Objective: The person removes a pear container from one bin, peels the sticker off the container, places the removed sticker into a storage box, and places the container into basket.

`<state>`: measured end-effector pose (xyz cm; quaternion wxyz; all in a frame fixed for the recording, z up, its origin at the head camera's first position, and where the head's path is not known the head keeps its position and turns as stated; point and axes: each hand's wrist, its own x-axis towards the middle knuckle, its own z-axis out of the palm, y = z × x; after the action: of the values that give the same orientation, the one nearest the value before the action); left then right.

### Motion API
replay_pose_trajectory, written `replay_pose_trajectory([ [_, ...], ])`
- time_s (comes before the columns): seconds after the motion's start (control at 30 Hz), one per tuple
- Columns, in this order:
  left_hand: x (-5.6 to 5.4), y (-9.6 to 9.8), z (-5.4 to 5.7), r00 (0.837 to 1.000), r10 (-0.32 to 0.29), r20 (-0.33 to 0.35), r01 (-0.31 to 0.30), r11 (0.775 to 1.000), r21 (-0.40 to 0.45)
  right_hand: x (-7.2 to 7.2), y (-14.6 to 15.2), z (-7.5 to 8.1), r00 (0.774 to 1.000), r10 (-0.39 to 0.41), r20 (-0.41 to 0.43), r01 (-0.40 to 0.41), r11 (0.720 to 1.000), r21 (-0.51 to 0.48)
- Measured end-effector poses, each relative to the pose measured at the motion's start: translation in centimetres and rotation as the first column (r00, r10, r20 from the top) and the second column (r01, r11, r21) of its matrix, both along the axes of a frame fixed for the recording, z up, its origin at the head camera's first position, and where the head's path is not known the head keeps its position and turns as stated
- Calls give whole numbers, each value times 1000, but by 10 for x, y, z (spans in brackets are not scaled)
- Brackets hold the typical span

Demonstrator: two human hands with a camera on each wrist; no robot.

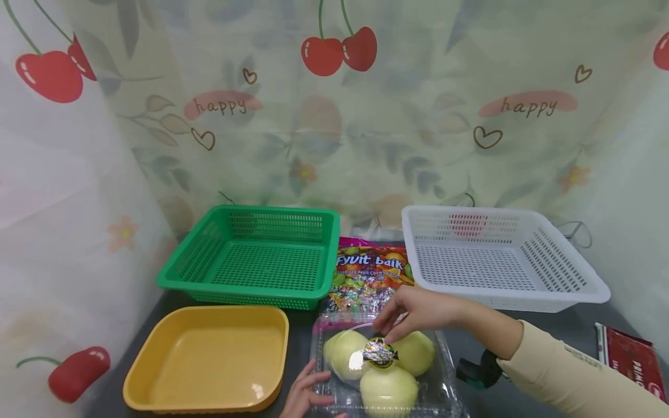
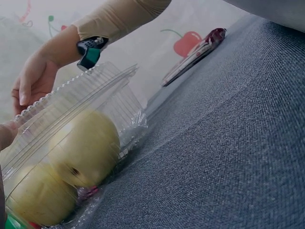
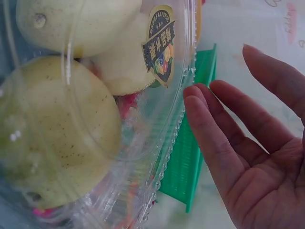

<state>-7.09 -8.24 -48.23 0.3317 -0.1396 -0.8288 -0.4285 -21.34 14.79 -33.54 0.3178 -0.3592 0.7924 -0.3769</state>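
A clear plastic clamshell box (image 1: 444, 371) holds three round, pale yellow-green pears (image 1: 389, 389). A dark, shiny sticker (image 1: 381, 352) is on its lid. My right hand (image 1: 413, 313) hovers over the back of the lid by the sticker in the head view. The right wrist view shows its fingers (image 3: 252, 114) loosely bent beside the beaded rim, holding nothing. At the box's front left side, my left hand (image 1: 308, 392) touches the wall with fingers extended. Only one of its fingertips (image 2: 6, 135) appears in the left wrist view, at the rim.
A green basket (image 1: 261, 296) stands at the back left, a white basket (image 1: 502, 296) at the back right. A yellow tray (image 1: 209, 360) lies left of the box. Behind it is a candy bag (image 1: 366, 273). A red packet (image 1: 629, 360) lies far right on the dark grey tabletop (image 2: 214, 143).
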Motion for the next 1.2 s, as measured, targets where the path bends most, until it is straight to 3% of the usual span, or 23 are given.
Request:
replay_pose_trajectory([
  [0.1, 0, 0, 0, 1000, 10, 7, -10, 1000, -12, -2, -4, -1, 1000, 16, -24, -15, 999, 33],
  [0.3, -2, -1, -1, 998, -19, -52, 18, 1000, -13, -3, -11, -3, 999, 45, -10, -44, 997, 67],
  [0.47, 1, 1, 3, 998, 38, 43, -38, 999, -14, -4, -14, -4, 998, 55, 20, -56, 996, 69],
  [0.6, 4, 3, 8, 989, 54, 140, -53, 999, -4, -5, -15, -4, 998, 57, 26, -59, 996, 72],
  [0.7, 7, 4, 15, 966, 30, 257, -42, 998, 40, -5, -16, -4, 998, 56, 14, -58, 995, 86],
  [0.8, 9, 4, 22, 923, -13, 384, -29, 994, 103, -6, -18, -3, 999, 44, -10, -43, 993, 107],
  [0.9, 10, 4, 26, 899, -42, 436, -22, 990, 141, -7, -20, -4, 999, 34, -24, -31, 993, 117],
  [0.97, 10, 4, 25, 905, -37, 423, -23, 990, 137, -7, -21, -6, 999, 31, -25, -28, 993, 117],
  [1.1, 8, 3, 19, 948, 6, 319, -32, 997, 76, -10, -23, -10, 999, 30, -17, -28, 995, 101],
  [1.2, 7, 4, 14, 969, 31, 246, -41, 999, 35, -11, -24, -12, 1000, 24, -2, -24, 996, 91],
])
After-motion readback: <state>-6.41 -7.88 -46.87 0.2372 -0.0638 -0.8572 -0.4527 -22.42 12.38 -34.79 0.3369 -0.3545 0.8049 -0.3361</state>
